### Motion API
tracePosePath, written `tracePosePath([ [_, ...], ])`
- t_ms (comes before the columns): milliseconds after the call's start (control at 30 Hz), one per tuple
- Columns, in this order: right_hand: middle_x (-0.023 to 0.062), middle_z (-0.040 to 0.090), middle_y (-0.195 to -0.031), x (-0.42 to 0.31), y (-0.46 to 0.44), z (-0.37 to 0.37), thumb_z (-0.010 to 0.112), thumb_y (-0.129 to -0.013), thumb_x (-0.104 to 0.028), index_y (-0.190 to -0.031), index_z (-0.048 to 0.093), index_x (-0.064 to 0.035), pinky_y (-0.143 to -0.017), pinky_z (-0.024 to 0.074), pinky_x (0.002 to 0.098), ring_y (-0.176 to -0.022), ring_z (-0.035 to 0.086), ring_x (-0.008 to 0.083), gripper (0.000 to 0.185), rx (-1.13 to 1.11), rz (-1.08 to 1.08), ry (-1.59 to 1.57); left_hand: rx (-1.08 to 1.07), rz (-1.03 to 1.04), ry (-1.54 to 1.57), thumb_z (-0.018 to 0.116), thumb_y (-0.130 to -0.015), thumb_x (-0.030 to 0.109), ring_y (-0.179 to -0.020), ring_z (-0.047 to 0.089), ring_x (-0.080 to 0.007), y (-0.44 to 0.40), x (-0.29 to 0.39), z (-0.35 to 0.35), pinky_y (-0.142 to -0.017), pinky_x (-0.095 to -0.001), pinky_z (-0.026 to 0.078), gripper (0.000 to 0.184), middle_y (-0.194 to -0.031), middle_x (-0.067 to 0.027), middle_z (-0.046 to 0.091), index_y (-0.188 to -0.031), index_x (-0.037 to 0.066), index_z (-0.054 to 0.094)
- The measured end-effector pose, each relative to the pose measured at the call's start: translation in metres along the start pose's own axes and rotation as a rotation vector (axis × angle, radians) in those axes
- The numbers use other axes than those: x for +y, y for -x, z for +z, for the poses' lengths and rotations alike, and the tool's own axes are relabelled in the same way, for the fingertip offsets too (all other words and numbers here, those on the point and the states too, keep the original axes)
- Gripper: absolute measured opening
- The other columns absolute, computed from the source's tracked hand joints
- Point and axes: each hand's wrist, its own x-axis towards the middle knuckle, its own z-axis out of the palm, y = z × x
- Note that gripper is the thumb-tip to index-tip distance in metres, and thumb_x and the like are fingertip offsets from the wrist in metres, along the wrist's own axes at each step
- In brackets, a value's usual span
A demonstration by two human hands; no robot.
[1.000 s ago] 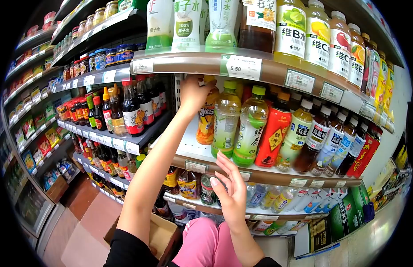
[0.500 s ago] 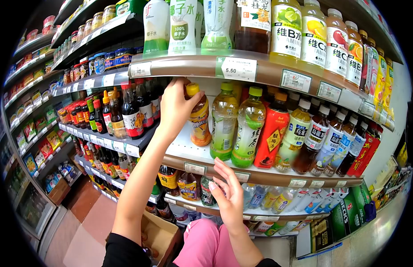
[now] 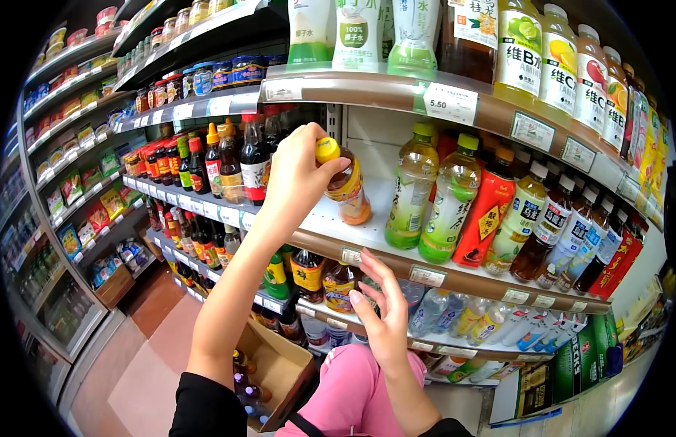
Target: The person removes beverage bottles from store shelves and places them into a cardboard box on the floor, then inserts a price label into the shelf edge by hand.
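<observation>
Open brown cardboard box [image 3: 292, 365] low down, several bottles [image 3: 255, 393] inside, more visible than before. Left hand [image 3: 300, 166]: fingers pinching one yellow-capped, orange-labelled plastic bottle [image 3: 351, 191] near neck; it leans more than half second ago, farther from neighbours, over white shelf [image 3: 325, 224]. Right hand [image 3: 386, 315]: fingers loosely spread, as before. Beyond: two green-capped pale-green bottles [image 3: 411, 200], one orange-capped red bottle [image 3: 491, 211].

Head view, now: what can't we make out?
All in the head view:
- Left hand: some fingertips, hidden behind the hand and the yellow-capped bottle.
- Cardboard box: left side, behind the left sleeve.
- Coconut-water pouch: top, cut off by the upper edge.
- Shelf label: print too small.
</observation>
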Motion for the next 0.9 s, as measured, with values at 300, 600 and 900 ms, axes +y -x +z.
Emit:
tracePosePath([
  [300,0.0129,0.050,-0.148,-0.002,0.006,0.020,0.067,-0.089,-0.009,-0.139,0.053,-0.0052,-0.103,0.0450,0.0374,-0.133,0.051,0.0238,0.052,-0.048,0.023,-0.016,0.092,0.071,-0.004,0.079,-0.077,0.003,-0.061,0.053,-0.0171,0.025,0.018,-0.052,-0.056,-0.0290,0.045,0.028,-0.085,-0.0102,0.057,-0.094,-0.003,0.057],
  [600,0.0124,0.056,-0.140,0.003,0.024,0.063,0.067,-0.088,-0.006,-0.137,0.055,-0.0036,-0.101,0.0454,0.0359,-0.128,0.054,0.0234,0.050,-0.209,0.049,-0.059,-0.012,-0.106,-0.141,0.081,-0.074,0.002,-0.065,0.053,-0.0142,0.085,0.027,-0.133,-0.058,-0.0276,0.045,0.032,-0.083,-0.0089,0.057,-0.097,-0.001,0.058],
  [900,0.0133,0.062,-0.127,0.063,0.080,0.087,0.065,-0.090,-0.005,-0.133,0.056,-0.0017,-0.100,0.0468,0.0363,-0.120,0.060,0.0237,0.045,-0.388,0.253,-0.022,-0.341,-0.425,-0.206,0.080,-0.074,0.009,-0.082,0.060,-0.0422,0.219,-0.052,-0.125,-0.071,-0.0462,0.049,0.035,-0.092,-0.0196,0.060,-0.097,-0.002,0.056],
])
